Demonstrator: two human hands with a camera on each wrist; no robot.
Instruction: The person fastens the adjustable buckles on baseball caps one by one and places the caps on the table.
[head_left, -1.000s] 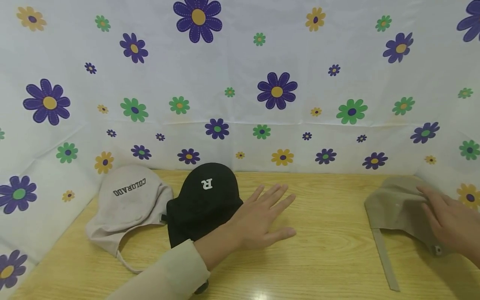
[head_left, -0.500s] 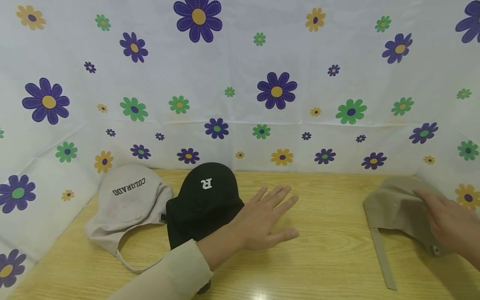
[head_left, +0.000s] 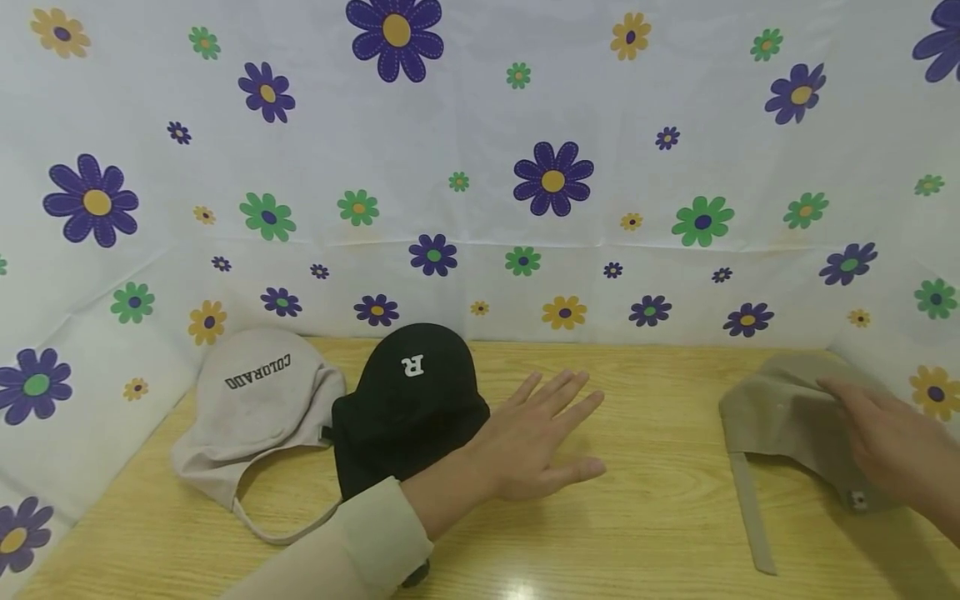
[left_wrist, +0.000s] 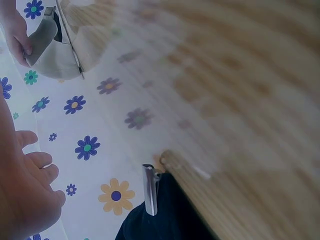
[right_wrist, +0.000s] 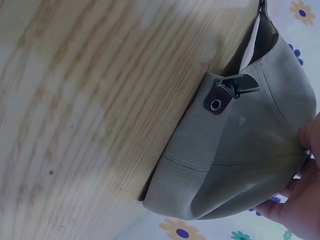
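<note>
While the right hand [head_left: 896, 433] has the khaki cap [head_left: 780, 417] pinched at the crown, thumb on one face and fingers on the other, I'd call the current step positioning that cap. Pickup or set-down: can't tell from this. Cap is at the right end of the tabletop [head_left: 637, 483]; in the right wrist view its lower edge is at or very near the surface, contact not certain. Strap [head_left: 750, 517] trails toward the wearer, its far end apart from the buckle [head_left: 857, 500], so it reads as unfastened.

Left hand [head_left: 536, 442] is free: fingers spread, holding nothing, just right of the black cap [head_left: 412, 417], forearm crossing in front of that cap. Pink cap [head_left: 247, 400] sits left of it, close alongside. Both have crowns up.

Next move, my read: keep the right-hand pinch, get the cap steady and flat, then bring the left hand across to take the near edge or strap. Needs a light grip, since the crown looks soft and will likely fold. Watch the loose strap, it could tuck under. Also lift the left forearm clear first, or it may drag the black cap.
</note>
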